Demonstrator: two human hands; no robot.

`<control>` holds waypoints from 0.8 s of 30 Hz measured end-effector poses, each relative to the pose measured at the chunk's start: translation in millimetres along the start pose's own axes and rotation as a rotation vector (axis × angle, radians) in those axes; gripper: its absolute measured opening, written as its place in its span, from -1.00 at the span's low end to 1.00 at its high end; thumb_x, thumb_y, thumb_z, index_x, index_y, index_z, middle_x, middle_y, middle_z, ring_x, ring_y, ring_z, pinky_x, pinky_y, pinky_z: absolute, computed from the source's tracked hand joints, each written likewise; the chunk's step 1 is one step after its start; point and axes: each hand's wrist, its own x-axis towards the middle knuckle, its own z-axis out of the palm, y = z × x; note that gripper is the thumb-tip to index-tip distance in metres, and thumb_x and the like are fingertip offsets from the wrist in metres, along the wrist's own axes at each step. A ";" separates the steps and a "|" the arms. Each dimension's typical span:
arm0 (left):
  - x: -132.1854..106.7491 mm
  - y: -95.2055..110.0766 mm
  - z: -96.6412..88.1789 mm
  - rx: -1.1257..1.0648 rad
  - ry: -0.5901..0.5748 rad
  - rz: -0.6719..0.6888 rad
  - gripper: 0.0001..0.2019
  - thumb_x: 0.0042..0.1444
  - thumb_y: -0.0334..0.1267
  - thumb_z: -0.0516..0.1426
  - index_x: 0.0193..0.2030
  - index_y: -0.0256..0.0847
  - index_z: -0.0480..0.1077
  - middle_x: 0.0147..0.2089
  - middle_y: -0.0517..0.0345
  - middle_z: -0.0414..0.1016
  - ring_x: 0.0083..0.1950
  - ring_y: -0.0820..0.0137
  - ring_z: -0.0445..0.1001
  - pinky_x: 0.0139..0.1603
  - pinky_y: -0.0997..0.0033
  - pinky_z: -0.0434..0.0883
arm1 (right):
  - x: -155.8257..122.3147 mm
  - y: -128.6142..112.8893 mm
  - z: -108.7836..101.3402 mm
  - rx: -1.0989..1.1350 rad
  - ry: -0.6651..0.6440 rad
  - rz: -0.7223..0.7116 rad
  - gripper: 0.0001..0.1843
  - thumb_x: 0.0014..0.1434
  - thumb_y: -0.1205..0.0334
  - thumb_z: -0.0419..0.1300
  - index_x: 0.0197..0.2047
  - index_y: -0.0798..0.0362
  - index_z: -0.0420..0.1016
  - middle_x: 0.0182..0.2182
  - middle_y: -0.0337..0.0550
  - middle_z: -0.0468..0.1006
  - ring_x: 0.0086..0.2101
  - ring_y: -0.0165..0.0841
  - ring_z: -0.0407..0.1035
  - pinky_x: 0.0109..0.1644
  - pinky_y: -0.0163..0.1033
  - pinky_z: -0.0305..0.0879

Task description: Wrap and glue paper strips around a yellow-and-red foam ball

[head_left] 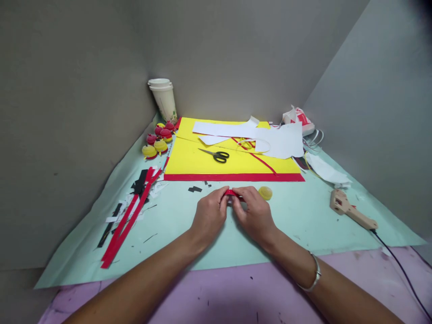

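Observation:
Between my two hands, at the middle of the work sheet, is a small curved red strip (231, 192). The fingers of my left hand (211, 213) pinch its left end. My right hand (254, 213) pinches the other end, with thumb and forefinger bent around it. Most of the strip is hidden by my fingertips. Just beyond my right hand lies a round yellow disc (265, 193). Small black scraps (195, 189) lie to the upper left of my left hand.
Black-handled scissors (220, 156) rest on yellow sheets (185, 157), with white paper (280, 139) behind. Red strips (130, 225) lie left; a glue gun (353, 210) with a cord lies right. Small red and yellow rounded pieces (160, 146) sit near a paper cup (164, 101).

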 end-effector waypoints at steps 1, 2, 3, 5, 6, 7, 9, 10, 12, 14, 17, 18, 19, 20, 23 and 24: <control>-0.3 -0.1 -0.1 0.015 0.004 0.012 -0.75 0.26 -0.38 0.05 0.01 -0.19 0.48 -0.05 0.05 0.63 -0.09 0.29 0.60 -0.04 0.31 0.50 | -0.1 -0.6 0.1 -0.012 0.005 -0.001 -0.79 0.28 0.41 0.07 -0.06 0.03 0.43 -0.27 -0.07 0.55 -0.25 -0.30 0.44 -0.18 -0.18 0.47; -0.5 -0.2 -0.3 0.028 0.005 0.023 -0.75 0.26 -0.38 0.05 0.01 -0.20 0.48 -0.05 0.05 0.63 -0.09 0.29 0.60 -0.04 0.31 0.50 | -0.4 -1.1 0.4 -0.023 0.009 0.000 -0.80 0.27 0.41 0.08 -0.07 0.03 0.43 -0.28 -0.08 0.55 -0.26 -0.30 0.44 -0.19 -0.19 0.46; -0.7 -0.1 -0.7 0.039 0.007 0.030 -0.75 0.27 -0.38 0.04 0.01 -0.20 0.48 -0.05 0.04 0.63 -0.09 0.29 0.60 -0.04 0.31 0.50 | -0.7 -1.6 0.7 -0.032 0.014 0.002 -0.80 0.27 0.41 0.08 -0.08 0.03 0.44 -0.29 -0.08 0.54 -0.28 -0.31 0.44 -0.21 -0.20 0.45; -1.0 0.3 -1.4 0.057 0.009 0.043 -0.75 0.27 -0.38 0.04 0.00 -0.20 0.48 -0.06 0.05 0.63 -0.10 0.30 0.60 -0.06 0.32 0.51 | -1.6 -2.7 1.4 -0.042 0.020 0.011 -0.80 0.27 0.40 0.08 -0.09 0.02 0.44 -0.31 -0.10 0.54 -0.30 -0.31 0.44 -0.23 -0.21 0.44; -1.2 0.5 -1.7 0.066 0.009 0.049 -0.75 0.27 -0.38 0.04 -0.01 -0.20 0.48 -0.07 0.06 0.63 -0.11 0.30 0.60 -0.07 0.33 0.51 | -2.1 -3.1 1.7 -0.045 0.022 0.016 -0.80 0.27 0.40 0.07 -0.10 0.02 0.44 -0.32 -0.11 0.54 -0.30 -0.32 0.43 -0.24 -0.21 0.44; -1.4 0.8 -2.0 0.075 0.010 0.056 -0.75 0.27 -0.38 0.03 -0.01 -0.20 0.48 -0.08 0.06 0.63 -0.12 0.30 0.60 -0.08 0.33 0.51 | -2.6 -3.6 1.9 -0.047 0.023 0.019 -0.81 0.27 0.40 0.07 -0.10 0.02 0.44 -0.32 -0.11 0.54 -0.31 -0.32 0.43 -0.24 -0.21 0.44; -1.7 1.5 -2.5 0.093 0.011 0.071 -0.75 0.27 -0.39 0.03 -0.02 -0.20 0.48 -0.09 0.06 0.63 -0.13 0.30 0.61 -0.10 0.33 0.51 | -3.5 -4.3 2.3 -0.052 0.025 0.024 -0.81 0.27 0.39 0.07 -0.11 0.02 0.45 -0.33 -0.12 0.54 -0.31 -0.32 0.43 -0.25 -0.22 0.43; -1.8 1.8 -2.6 0.101 0.009 0.075 -0.75 0.26 -0.39 0.03 -0.02 -0.20 0.48 -0.09 0.06 0.63 -0.14 0.30 0.60 -0.10 0.33 0.51 | -3.8 -4.6 2.5 -0.054 0.025 0.027 -0.81 0.27 0.39 0.07 -0.11 0.02 0.45 -0.33 -0.12 0.54 -0.32 -0.32 0.43 -0.25 -0.22 0.43; -1.7 2.6 -2.7 0.106 0.005 0.068 -0.75 0.25 -0.40 0.04 -0.03 -0.21 0.49 -0.10 0.05 0.64 -0.14 0.29 0.61 -0.10 0.32 0.51 | -4.1 -4.8 2.9 -0.056 0.026 0.028 -0.81 0.27 0.39 0.07 -0.11 0.02 0.45 -0.34 -0.12 0.54 -0.32 -0.33 0.43 -0.25 -0.22 0.44; -1.3 3.4 -2.5 0.088 0.002 0.044 -0.75 0.24 -0.41 0.04 -0.04 -0.20 0.49 -0.10 0.06 0.64 -0.14 0.29 0.61 -0.10 0.31 0.51 | -3.6 -4.5 3.1 -0.048 0.026 0.028 -0.81 0.27 0.39 0.08 -0.11 0.02 0.45 -0.34 -0.12 0.54 -0.31 -0.32 0.43 -0.25 -0.22 0.44; -0.1 4.8 -2.1 0.031 0.014 -0.009 -0.75 0.25 -0.40 0.05 -0.01 -0.18 0.47 -0.07 0.07 0.63 -0.10 0.29 0.60 -0.04 0.30 0.50 | -1.5 -2.7 3.3 0.007 0.037 0.073 -0.82 0.26 0.37 0.10 -0.12 0.01 0.47 -0.33 -0.12 0.53 -0.30 -0.31 0.43 -0.24 -0.19 0.48; 0.4 5.4 -2.0 0.008 0.014 -0.032 -0.75 0.25 -0.38 0.06 0.02 -0.18 0.46 -0.05 0.06 0.62 -0.08 0.28 0.60 -0.02 0.29 0.50 | -0.8 -1.7 3.3 0.040 0.046 0.111 -0.83 0.25 0.36 0.11 -0.12 0.00 0.47 -0.32 -0.12 0.53 -0.30 -0.31 0.44 -0.23 -0.19 0.50; 0.9 5.9 -2.2 -0.016 0.008 -0.058 -0.74 0.24 -0.36 0.08 0.05 -0.18 0.44 -0.03 0.04 0.62 -0.07 0.27 0.60 -0.02 0.28 0.50 | -0.2 -0.6 3.5 0.076 0.054 0.153 -0.83 0.25 0.35 0.12 -0.12 0.00 0.48 -0.31 -0.12 0.52 -0.29 -0.31 0.45 -0.23 -0.19 0.51; 1.5 6.4 -2.5 -0.039 -0.004 -0.086 -0.72 0.23 -0.33 0.10 0.07 -0.19 0.42 -0.02 0.03 0.61 -0.06 0.26 0.60 -0.02 0.28 0.50 | 0.3 0.5 3.7 0.110 0.062 0.195 -0.84 0.25 0.33 0.13 -0.12 0.00 0.48 -0.30 -0.12 0.52 -0.28 -0.31 0.46 -0.23 -0.20 0.53; 3.1 6.9 -3.9 -0.061 -0.044 -0.134 -0.75 0.24 -0.30 0.10 0.05 -0.18 0.43 -0.05 0.05 0.63 -0.09 0.25 0.61 -0.07 0.30 0.51 | 0.2 3.6 4.5 0.140 0.049 0.239 -0.78 0.24 0.33 0.13 -0.04 0.01 0.46 -0.26 -0.09 0.52 -0.25 -0.28 0.47 -0.22 -0.18 0.55; 3.4 6.6 -4.3 -0.050 -0.049 -0.130 -0.77 0.25 -0.31 0.08 0.01 -0.16 0.45 -0.08 0.08 0.64 -0.11 0.26 0.61 -0.09 0.31 0.50 | -0.1 4.2 4.7 0.123 0.035 0.216 -0.75 0.24 0.33 0.13 -0.01 0.01 0.44 -0.23 -0.07 0.52 -0.22 -0.26 0.47 -0.19 -0.15 0.55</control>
